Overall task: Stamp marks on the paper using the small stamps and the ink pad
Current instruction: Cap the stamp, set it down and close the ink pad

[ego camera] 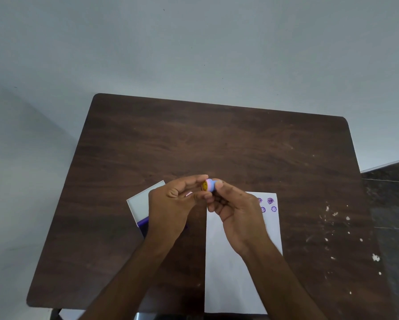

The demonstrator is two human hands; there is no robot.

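Both hands hold one small stamp [209, 184] above the table, its axis lying left-right: the right hand [236, 213] pinches its body, the left hand [170, 204] its yellow end (a cap, probably), the ink pad [143, 221] lying under the left hand and the paper [231, 273] near right.

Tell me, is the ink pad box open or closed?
Open. The ink pad lies under the left hand, and its white lid is flipped back flat on the table, with purple showing at its near edge.
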